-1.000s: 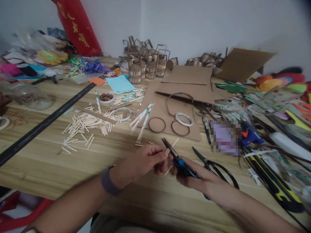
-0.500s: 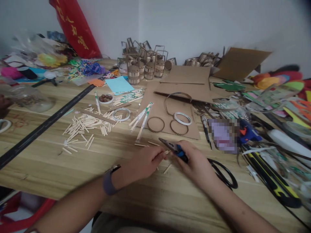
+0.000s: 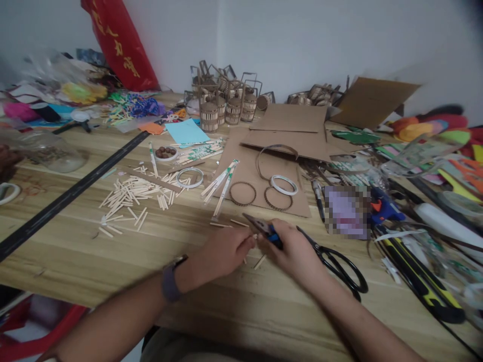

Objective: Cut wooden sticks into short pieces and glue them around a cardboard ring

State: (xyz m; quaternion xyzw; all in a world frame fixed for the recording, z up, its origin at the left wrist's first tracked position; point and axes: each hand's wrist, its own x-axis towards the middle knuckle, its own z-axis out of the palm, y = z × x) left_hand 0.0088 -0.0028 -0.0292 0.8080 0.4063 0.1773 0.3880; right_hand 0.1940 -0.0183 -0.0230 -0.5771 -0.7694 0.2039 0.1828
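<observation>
Wooden table (image 3: 124,266); right hand (image 3: 300,254) closed around pliers (image 3: 261,225), left hand (image 3: 224,254) apparently around stick (image 3: 255,236) between.

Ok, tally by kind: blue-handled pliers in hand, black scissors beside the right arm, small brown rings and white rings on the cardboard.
Blue-handled pliers: 1
Black scissors: 1
Small brown rings: 2
White rings: 1
Total: 5

Scissors (image 3: 323,250) lie right of the pliers (image 3: 261,225), a stick pile (image 3: 130,193) left (cardboard (image 3: 247,168) lies behind).
</observation>
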